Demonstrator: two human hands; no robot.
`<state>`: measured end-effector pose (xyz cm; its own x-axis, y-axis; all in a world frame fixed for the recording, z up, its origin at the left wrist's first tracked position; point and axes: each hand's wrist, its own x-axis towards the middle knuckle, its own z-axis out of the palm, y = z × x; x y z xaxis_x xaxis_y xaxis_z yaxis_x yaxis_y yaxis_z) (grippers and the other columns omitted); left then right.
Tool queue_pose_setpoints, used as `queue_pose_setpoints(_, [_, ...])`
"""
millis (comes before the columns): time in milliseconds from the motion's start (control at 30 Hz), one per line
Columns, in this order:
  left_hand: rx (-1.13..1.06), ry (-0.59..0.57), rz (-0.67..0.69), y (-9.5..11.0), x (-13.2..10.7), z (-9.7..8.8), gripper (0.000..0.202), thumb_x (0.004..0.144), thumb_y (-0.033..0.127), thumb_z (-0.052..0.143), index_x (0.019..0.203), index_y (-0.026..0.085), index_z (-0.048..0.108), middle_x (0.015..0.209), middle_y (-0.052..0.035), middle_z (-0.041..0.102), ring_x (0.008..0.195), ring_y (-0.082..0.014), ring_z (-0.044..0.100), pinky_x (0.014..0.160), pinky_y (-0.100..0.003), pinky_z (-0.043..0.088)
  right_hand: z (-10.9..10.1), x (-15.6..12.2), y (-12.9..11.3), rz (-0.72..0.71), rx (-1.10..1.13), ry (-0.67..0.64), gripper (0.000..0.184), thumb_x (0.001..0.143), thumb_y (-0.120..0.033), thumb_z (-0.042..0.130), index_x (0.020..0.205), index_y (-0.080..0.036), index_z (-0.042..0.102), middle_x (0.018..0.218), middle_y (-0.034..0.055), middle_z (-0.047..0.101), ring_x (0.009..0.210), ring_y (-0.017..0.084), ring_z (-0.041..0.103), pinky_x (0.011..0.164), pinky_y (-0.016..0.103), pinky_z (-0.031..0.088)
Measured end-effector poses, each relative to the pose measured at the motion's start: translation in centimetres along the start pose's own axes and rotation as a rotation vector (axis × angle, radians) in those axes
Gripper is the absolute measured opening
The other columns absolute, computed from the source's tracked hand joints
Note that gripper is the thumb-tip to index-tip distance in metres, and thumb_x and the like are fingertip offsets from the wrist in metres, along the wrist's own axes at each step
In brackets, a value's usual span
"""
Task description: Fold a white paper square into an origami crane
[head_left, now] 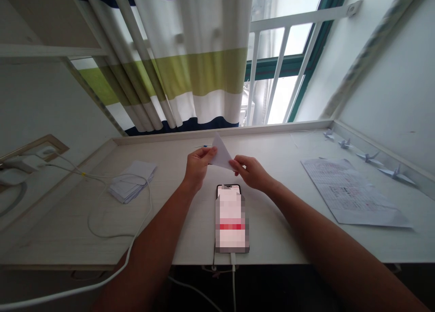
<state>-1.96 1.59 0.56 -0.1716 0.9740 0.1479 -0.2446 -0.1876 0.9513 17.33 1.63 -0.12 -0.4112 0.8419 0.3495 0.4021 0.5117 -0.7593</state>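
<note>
Between my hands, above the middle of the desk, I hold a white sheet of paper [221, 154] folded into a triangle with one point up. My left hand [200, 162] pinches its left side between thumb and fingers. At the lower right corner, my right hand [247, 169] grips the paper with thumb and forefinger. Just below the hands lies a phone [232, 217] with a lit, blurred screen and a white cable plugged into its lower end. A thin pen-like item [204, 146] shows partly behind my left hand.
A stack of white paper [132, 181] lies at left, crossed by a white cable [149, 203]. Printed sheets [353, 192] rest at right. Several folded paper cranes [369, 158] line the right rim. Behind the desk [278, 239] hang a striped curtain [204, 72] and white railing [278, 67].
</note>
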Motion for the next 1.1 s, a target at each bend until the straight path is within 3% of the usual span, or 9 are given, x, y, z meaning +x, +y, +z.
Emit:
queue_pose_setpoints(133, [0.015,-0.134,-0.059,0.2,-0.3,0.0,0.038,0.063,0.049,0.092,0.076,0.016,0.078,0.075,-0.0031,0.072,0.070,-0.0128,0.061,0.067,-0.026,0.049,-0.4,0.0,0.0,-0.027,0.135,0.071,0.034,0.095,-0.051,0.060,0.087,-0.019,0.070,0.086,0.0067,0.072,0.078,0.021,0.064,0.067,0.032,0.048])
queue_pose_setpoints(233, [-0.001,-0.218,-0.097,0.1,-0.6,0.3,0.036,0.065,0.048,0.092,0.076,0.016,0.079,0.074,-0.0033,0.073,0.069,-0.0126,0.062,0.068,-0.026,0.050,-0.7,-0.1,-0.1,0.001,0.216,0.092,0.040,0.095,-0.053,0.059,0.078,-0.018,0.070,0.076,0.0049,0.069,0.069,0.018,0.059,0.061,0.031,0.044])
queue_pose_setpoints(400, [-0.014,-0.210,-0.054,0.0,-1.0,0.7,0.035,0.067,0.047,0.091,0.081,0.016,0.080,0.075,-0.0038,0.075,0.071,-0.0133,0.064,0.069,-0.026,0.051,-0.9,-0.1,-0.4,-0.001,0.325,0.086,0.045,0.092,-0.055,0.065,0.071,-0.016,0.070,0.068,0.0025,0.063,0.064,0.015,0.053,0.058,0.029,0.040])
queue_pose_setpoints(567, [0.062,-0.222,0.052,-0.3,-1.2,0.6,0.031,0.071,0.046,0.089,0.077,0.017,0.080,0.072,-0.0030,0.074,0.069,-0.0139,0.065,0.068,-0.026,0.051,-0.8,0.0,0.0,0.014,0.395,0.059,0.042,0.089,-0.056,0.068,0.075,-0.017,0.071,0.071,0.0030,0.064,0.067,0.017,0.056,0.059,0.029,0.043])
queue_pose_setpoints(667, [0.143,-0.301,0.077,-0.5,-1.4,0.6,0.029,0.075,0.045,0.086,0.078,0.017,0.081,0.074,-0.0039,0.075,0.069,-0.0151,0.065,0.067,-0.027,0.052,-0.7,0.0,-0.1,-0.007,0.469,0.114,0.036,0.087,-0.054,0.073,0.082,-0.018,0.074,0.078,0.0040,0.068,0.071,0.017,0.060,0.062,0.029,0.046])
queue_pose_setpoints(800, [0.191,-0.361,0.090,-0.6,-1.7,0.7,0.030,0.078,0.045,0.084,0.089,0.017,0.083,0.083,-0.0065,0.079,0.075,-0.0181,0.069,0.070,-0.029,0.055,-0.8,0.0,-0.6,-0.018,0.547,0.203,0.033,0.087,-0.050,0.075,0.077,-0.018,0.077,0.071,0.0026,0.067,0.066,0.016,0.057,0.059,0.029,0.044])
queue_pose_setpoints(1000, [0.242,-0.334,0.115,-0.4,-1.9,0.8,0.032,0.077,0.044,0.084,0.094,0.018,0.083,0.088,-0.0080,0.080,0.077,-0.0194,0.071,0.073,-0.031,0.056,-1.0,0.0,-1.1,0.017,0.638,0.333,0.031,0.081,-0.051,0.081,0.075,-0.021,0.079,0.072,0.0029,0.069,0.069,0.017,0.058,0.064,0.032,0.048])
queue_pose_setpoints(1100, [0.233,-0.287,0.161,-0.4,-2.0,0.8,0.030,0.079,0.045,0.083,0.092,0.018,0.082,0.085,-0.0070,0.079,0.075,-0.0182,0.070,0.071,-0.031,0.056,-0.9,0.1,-0.7,0.021,0.700,0.332,0.030,0.081,-0.052,0.082,0.076,-0.022,0.080,0.072,0.0025,0.069,0.071,0.017,0.059,0.069,0.033,0.050])
